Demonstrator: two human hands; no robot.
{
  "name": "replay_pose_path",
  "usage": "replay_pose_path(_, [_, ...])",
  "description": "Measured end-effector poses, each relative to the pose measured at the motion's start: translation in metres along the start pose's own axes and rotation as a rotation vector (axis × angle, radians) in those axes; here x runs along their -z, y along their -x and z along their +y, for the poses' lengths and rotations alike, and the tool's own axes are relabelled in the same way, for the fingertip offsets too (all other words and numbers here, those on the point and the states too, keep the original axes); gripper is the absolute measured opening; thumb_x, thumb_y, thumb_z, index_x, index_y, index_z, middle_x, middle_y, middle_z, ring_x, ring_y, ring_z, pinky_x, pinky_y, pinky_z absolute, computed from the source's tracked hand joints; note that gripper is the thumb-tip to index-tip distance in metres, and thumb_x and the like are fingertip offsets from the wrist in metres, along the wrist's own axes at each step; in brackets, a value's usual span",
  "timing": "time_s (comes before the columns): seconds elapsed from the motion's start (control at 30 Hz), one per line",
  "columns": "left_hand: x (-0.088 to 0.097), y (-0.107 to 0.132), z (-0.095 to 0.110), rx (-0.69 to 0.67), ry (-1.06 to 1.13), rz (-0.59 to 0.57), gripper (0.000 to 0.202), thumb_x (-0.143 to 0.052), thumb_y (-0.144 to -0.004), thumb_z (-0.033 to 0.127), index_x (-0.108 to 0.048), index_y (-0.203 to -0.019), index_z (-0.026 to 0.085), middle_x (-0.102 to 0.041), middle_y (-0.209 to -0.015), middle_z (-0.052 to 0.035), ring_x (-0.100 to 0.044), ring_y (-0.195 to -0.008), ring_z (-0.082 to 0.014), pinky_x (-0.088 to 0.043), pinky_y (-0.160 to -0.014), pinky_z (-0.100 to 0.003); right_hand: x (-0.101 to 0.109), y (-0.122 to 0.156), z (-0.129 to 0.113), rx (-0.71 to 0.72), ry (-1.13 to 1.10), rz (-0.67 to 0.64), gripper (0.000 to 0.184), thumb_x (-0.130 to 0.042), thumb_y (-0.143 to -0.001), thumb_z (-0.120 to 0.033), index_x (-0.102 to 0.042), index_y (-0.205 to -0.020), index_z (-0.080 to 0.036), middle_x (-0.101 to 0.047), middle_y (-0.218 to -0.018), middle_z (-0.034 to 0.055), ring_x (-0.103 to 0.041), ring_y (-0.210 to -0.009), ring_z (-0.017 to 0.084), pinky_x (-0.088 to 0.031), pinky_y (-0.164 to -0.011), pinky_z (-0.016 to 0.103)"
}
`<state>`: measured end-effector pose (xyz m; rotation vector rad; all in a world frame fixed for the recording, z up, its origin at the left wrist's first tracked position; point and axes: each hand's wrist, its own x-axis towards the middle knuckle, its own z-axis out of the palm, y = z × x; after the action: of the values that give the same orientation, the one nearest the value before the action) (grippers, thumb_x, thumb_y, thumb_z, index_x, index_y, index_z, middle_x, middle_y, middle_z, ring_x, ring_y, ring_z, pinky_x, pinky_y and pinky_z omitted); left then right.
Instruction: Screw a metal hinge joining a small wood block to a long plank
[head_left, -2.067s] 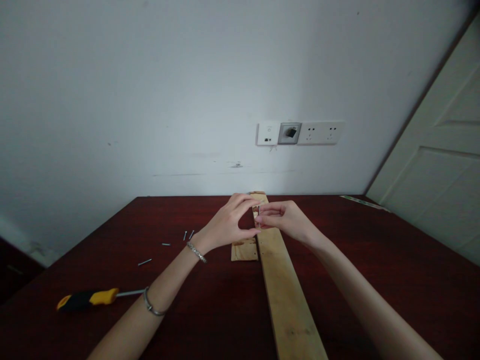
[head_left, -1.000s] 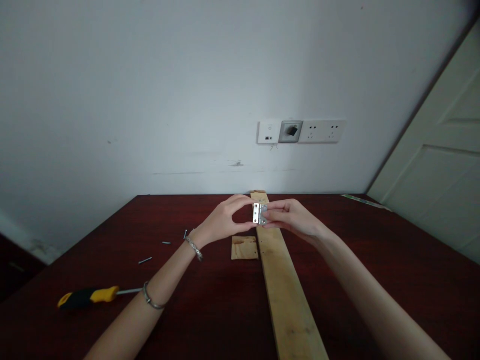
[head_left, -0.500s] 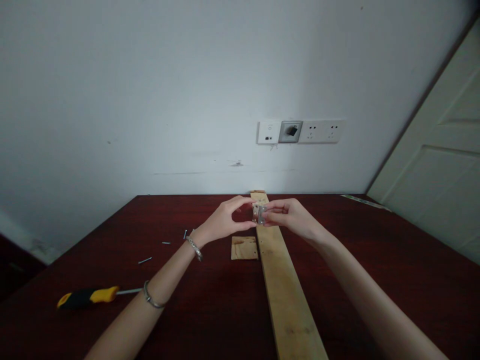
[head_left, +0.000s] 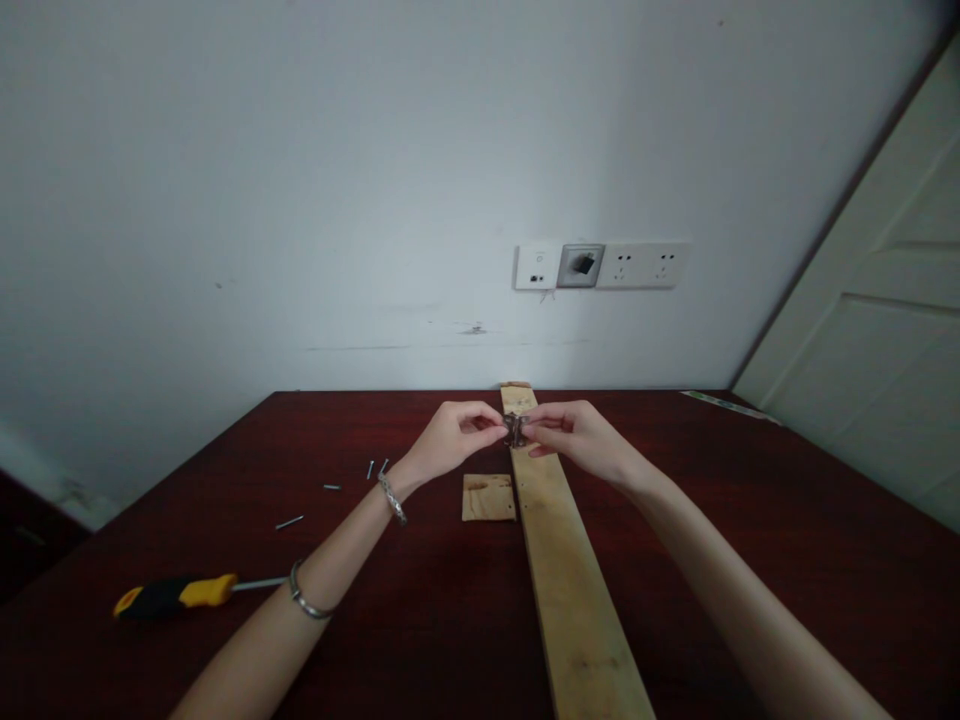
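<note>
A small metal hinge is held up between my two hands, above the far part of a long wooden board. My left hand pinches its left side between thumb and fingers. On the other side, my right hand grips the hinge's right leaf with thumb and fingertips. The fingertips cover parts of both leaves. Just left of the board lies a small square wooden piece with a hole near its right edge.
Several screws lie on the dark red table at the left. A yellow and black screwdriver rests nearer, its shaft tip hidden behind my left forearm. Behind the table, the wall carries sockets. A ruler-like strip lies at the back right.
My left thumb and fingers have closed from a wide spread to a pinch on the hinge's left side. The hinge has turned and looks darker. My right hand keeps its grip.
</note>
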<state>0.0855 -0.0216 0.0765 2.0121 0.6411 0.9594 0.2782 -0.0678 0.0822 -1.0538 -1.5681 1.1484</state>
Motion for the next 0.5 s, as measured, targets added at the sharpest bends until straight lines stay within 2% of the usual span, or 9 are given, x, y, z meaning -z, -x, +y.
replay_pose_path(0.23, [0.0000,0.0005,-0.0043,0.029,0.058,-0.049,0.013,-0.063,-0.076,0.024,-0.063,-0.077,0.011,-0.060,-0.067,-0.0017,-0.055,-0.060,-0.0097,-0.044,-0.059,-0.022,-0.0014,-0.0013,0.0040,-0.001,-0.060,0.061,0.017,-0.071,-0.068,-0.030,-0.071,-0.080,-0.017,-0.069,-0.086,0.0030,-0.064,-0.070,0.012,-0.054,-0.068,0.029])
replay_pose_path(0.5, [-0.0030,-0.0003,-0.0042,0.040,0.081,-0.049,0.015,-0.063,-0.076,0.025,-0.064,-0.080,0.011,-0.062,-0.069,-0.0031,-0.057,-0.061,-0.0107,-0.048,-0.060,-0.025,-0.0026,-0.0039,0.0063,0.035,-0.084,0.076,0.016,-0.074,-0.063,-0.028,-0.070,-0.075,-0.017,-0.069,-0.078,0.0012,-0.063,-0.068,0.011,-0.052,-0.071,0.030])
